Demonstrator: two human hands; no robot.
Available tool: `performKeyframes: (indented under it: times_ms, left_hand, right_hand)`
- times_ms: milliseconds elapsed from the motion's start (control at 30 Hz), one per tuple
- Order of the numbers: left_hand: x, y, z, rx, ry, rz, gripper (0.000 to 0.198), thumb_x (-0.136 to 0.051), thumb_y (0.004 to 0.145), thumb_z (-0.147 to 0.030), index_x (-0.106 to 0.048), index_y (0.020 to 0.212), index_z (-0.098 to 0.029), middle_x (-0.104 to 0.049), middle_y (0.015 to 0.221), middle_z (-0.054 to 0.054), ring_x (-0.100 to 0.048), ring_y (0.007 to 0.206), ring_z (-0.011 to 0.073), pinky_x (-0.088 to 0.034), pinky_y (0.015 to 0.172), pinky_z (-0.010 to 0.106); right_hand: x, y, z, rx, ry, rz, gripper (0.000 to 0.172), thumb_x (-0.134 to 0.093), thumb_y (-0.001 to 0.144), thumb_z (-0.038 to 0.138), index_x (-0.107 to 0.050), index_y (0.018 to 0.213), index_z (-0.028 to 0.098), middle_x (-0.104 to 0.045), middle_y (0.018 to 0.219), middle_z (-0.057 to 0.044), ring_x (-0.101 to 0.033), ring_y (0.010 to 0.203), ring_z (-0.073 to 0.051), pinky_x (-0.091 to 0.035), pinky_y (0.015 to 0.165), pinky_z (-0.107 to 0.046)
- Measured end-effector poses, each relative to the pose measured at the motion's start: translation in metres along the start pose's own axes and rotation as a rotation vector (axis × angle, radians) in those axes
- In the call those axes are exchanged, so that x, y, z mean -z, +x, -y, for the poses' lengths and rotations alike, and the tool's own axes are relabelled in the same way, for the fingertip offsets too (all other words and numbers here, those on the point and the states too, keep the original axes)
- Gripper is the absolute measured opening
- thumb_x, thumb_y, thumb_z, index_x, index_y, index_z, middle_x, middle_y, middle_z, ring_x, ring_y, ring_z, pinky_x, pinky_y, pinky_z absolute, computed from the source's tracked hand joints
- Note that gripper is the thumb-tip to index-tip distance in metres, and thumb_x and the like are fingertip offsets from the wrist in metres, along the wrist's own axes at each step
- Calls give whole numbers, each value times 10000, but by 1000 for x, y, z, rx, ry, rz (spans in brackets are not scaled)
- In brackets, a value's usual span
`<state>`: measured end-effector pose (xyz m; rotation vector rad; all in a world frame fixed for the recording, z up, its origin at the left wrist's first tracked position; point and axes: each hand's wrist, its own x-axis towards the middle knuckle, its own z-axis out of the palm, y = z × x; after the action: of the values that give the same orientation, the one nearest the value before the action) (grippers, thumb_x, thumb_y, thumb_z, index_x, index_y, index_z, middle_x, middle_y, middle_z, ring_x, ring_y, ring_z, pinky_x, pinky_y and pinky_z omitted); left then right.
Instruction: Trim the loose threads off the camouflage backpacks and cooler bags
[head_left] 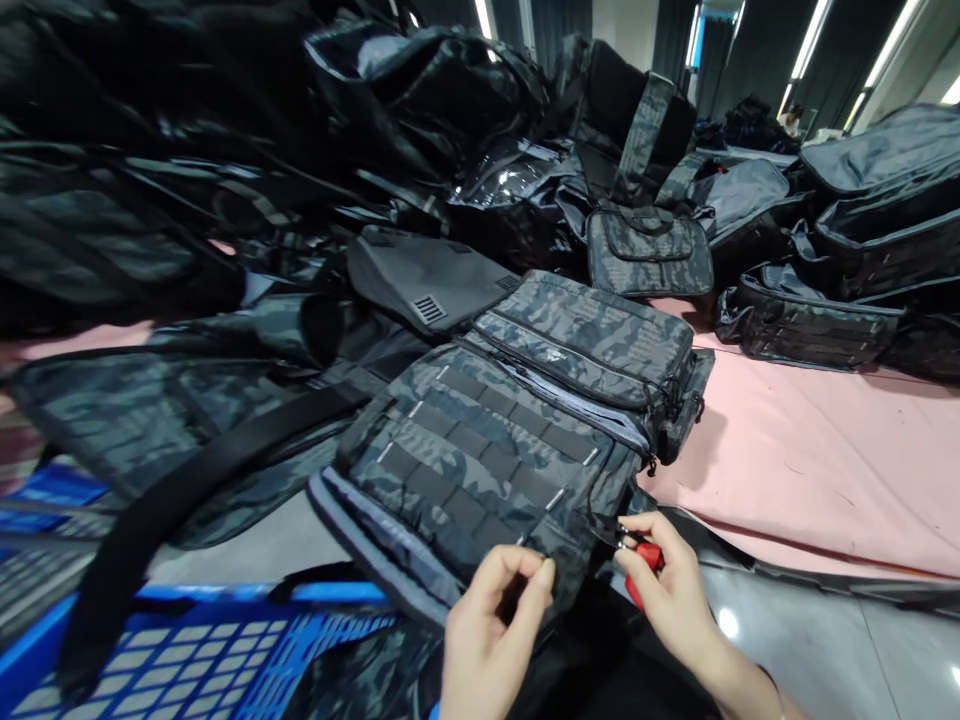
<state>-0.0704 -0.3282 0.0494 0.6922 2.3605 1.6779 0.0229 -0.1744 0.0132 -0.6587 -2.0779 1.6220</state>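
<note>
A dark camouflage backpack [487, 430] lies front side up before me, with rows of webbing straps and two partly unzipped compartments showing grey lining. At its lower right part, my left hand [499, 620] is closed, thumb and forefinger pinched together. Whatever is between those fingertips is too small to make out. My right hand [671, 590] grips a pair of small red-handled snips [643, 572], their dark blades pointing left over the backpack's side edge. The blade tips are hard to see against the dark fabric.
Blue plastic basket [202, 660] at lower left, with a black strap [187, 470] hanging over it. More camouflage bags and black plastic wrapping [435, 100] are heaped behind and left. Open bags [817, 310] stand on the pink cloth [810, 450] at right. Grey floor tiles [840, 630] show below.
</note>
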Motion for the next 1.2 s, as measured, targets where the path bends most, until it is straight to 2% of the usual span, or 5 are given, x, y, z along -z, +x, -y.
performKeyframes:
  times_ms: [333,467,767,967,1200]
  left_hand:
    - [4,19,-1,-277,501,-107,132,-502,844,-332,-538,770,-229,-567,628,-9,-563,592,164,-431,563,266]
    - [30,29,16,-240,453,-102,172,-472,860,-368,-575,833,-232,-643,766,14,-611,712,176,-473,651,279]
    - [108,72,61,81,701,-409,264,-451,805,-445,-592,859,-228,-687,806,48,-628,769,232,-443,655,310]
    - [116,91,65,63,696,-372,188,-511,726,-389,-549,628,-233,-603,631,15,-570,626,203,-389,567,280]
    - [133,117,64,-14,601,-579,318,-400,802,-447,-574,873,-191,-634,933,120,-562,939,281,-398,857,380]
  right_hand:
    - [2,-3,-2,-18,67,-59,314,-612,803,404,-619,977,143,-654,858,-62,-606,782,-190,-490,722,-282]
    - [2,-4,-13,-17,76,-111,367,-633,770,470,-642,956,154,-665,841,-60,-615,759,-189,-494,707,-258]
    - [15,-4,-33,-2,78,-174,385,-645,740,502,-661,924,165,-678,858,-63,-636,823,-212,-502,750,-256]
    - [12,-5,-34,7,89,-162,382,-648,732,500,-669,921,169,-662,778,-51,-634,785,-209,-509,729,-260]
    - [18,-7,-44,-14,73,-202,411,-657,699,541,-680,882,174,-668,734,-58,-648,743,-225,-528,687,-267]
